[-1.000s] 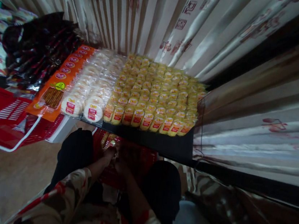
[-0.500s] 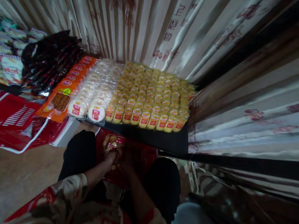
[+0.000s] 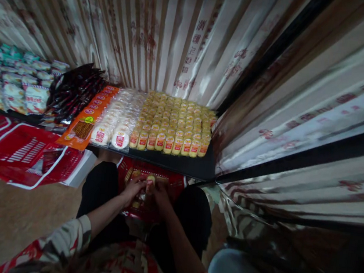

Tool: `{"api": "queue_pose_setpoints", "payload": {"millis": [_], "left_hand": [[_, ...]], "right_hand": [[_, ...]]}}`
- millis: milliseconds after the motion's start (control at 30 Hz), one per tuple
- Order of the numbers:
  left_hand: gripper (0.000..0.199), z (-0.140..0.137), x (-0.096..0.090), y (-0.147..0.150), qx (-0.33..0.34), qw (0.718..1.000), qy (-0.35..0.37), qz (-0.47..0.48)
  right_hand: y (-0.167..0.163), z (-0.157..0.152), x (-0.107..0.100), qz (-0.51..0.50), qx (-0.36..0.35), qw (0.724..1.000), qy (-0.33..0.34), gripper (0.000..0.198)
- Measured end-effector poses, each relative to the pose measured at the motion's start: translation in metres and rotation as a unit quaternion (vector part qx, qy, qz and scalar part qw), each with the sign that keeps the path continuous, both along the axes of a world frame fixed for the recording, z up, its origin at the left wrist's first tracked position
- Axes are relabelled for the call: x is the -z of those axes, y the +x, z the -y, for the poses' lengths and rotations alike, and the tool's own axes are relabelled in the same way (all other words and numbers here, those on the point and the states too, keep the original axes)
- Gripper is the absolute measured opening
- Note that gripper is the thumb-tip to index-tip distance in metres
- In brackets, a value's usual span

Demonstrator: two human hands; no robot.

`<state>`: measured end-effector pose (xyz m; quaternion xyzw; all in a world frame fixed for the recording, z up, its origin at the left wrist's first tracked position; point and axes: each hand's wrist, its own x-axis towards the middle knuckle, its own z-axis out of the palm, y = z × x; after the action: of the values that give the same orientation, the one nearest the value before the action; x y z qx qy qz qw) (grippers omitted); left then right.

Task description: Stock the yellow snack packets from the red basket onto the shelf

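Between my knees, both hands are low over a red shopping basket. A small yellow wrapped snack cake with a red label stands upright between them. The fingers of my left hand are closed against its left side. My right hand closes on it from the right, its fingertips dark and partly hidden. More wrapped snacks lie in the basket by my left hand, blurred in the shade. Just beyond, rows of matching yellow snack cakes stand on a black shelf.
Left along the shelf are white round wrapped crackers, an orange snack pack, dark packets and white-and-green bags. Red baskets with white handles stand at the left. A pleated curtain hangs behind.
My hands have come slightly apart, and the yellow snack cake now shows upright between them. The view has shifted, so more of the left-hand shelf shows.
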<state>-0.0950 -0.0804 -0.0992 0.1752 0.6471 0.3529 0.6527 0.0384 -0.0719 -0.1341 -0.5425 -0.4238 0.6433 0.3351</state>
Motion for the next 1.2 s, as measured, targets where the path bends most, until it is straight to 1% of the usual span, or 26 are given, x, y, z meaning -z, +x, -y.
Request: {"api": "queue_pose_setpoints", "payload": {"millis": [67, 100, 167, 233, 300, 400, 467, 500, 567, 633, 700, 800, 933, 1000, 1100, 1167, 1200], "left_hand": [[0.044, -0.002, -0.011, 0.0, 0.01, 0.999, 0.035, 0.008], [0.042, -0.003, -0.015, 0.001, 0.011, 0.998, 0.053, 0.016], [0.033, -0.003, -0.023, 0.002, 0.015, 0.996, 0.078, 0.035], [0.022, -0.002, -0.029, 0.005, 0.012, 0.995, 0.085, 0.057], [0.012, 0.0, -0.035, 0.008, -0.018, 0.992, 0.084, 0.087], [0.008, 0.003, -0.042, 0.012, -0.104, 0.981, 0.088, 0.139], [0.008, 0.005, -0.047, 0.014, -0.14, 0.974, 0.091, 0.154], [0.009, 0.006, -0.049, 0.015, -0.144, 0.974, 0.092, 0.151], [0.012, 0.007, -0.053, 0.016, -0.116, 0.981, 0.099, 0.121], [0.017, 0.008, -0.056, 0.016, -0.051, 0.989, 0.116, 0.073], [0.02, 0.005, -0.06, 0.014, 0.015, 0.988, 0.151, 0.009], [0.02, -0.004, -0.067, 0.013, 0.085, 0.97, 0.213, -0.082], [0.029, -0.021, -0.079, 0.014, 0.175, 0.933, 0.291, -0.122], [0.035, -0.028, -0.085, 0.017, 0.198, 0.919, 0.31, -0.142], [0.04, -0.039, -0.096, 0.023, 0.206, 0.915, 0.311, -0.157], [0.034, -0.049, -0.105, 0.027, 0.195, 0.915, 0.322, -0.148], [0.029, -0.055, -0.109, 0.029, 0.184, 0.915, 0.329, -0.143]], "right_hand": [[0.006, 0.0, -0.016, -0.032, -0.02, 0.999, -0.011, 0.048], [0.009, 0.0, -0.025, -0.046, -0.039, 0.998, -0.008, 0.047], [0.017, -0.001, -0.04, -0.054, -0.084, 0.995, 0.011, 0.045], [0.023, -0.004, -0.053, -0.03, -0.095, 0.995, 0.021, 0.044], [0.028, -0.008, -0.063, -0.015, -0.065, 0.998, 0.009, 0.049], [0.03, -0.011, -0.073, -0.049, 0.006, 0.999, -0.016, 0.057], [0.029, -0.011, -0.078, -0.073, 0.048, 0.996, -0.009, 0.057], [0.028, -0.01, -0.08, -0.078, 0.064, 0.995, 0.003, 0.056], [0.027, -0.01, -0.084, -0.08, 0.089, 0.992, 0.026, 0.054], [0.028, -0.011, -0.088, -0.07, 0.116, 0.99, 0.042, 0.053], [0.03, -0.013, -0.092, -0.06, 0.133, 0.988, 0.051, 0.053], [0.034, -0.018, -0.1, -0.054, 0.119, 0.989, 0.075, 0.049], [0.038, -0.024, -0.112, -0.056, 0.071, 0.99, 0.104, 0.043], [0.04, -0.028, -0.117, -0.06, 0.055, 0.99, 0.118, 0.044], [0.043, -0.036, -0.123, -0.043, 0.056, 0.987, 0.146, 0.048], [0.048, -0.044, -0.125, -0.009, 0.097, 0.977, 0.191, 0.049], [0.052, -0.049, -0.126, 0.017, 0.134, 0.966, 0.219, 0.05]]}}
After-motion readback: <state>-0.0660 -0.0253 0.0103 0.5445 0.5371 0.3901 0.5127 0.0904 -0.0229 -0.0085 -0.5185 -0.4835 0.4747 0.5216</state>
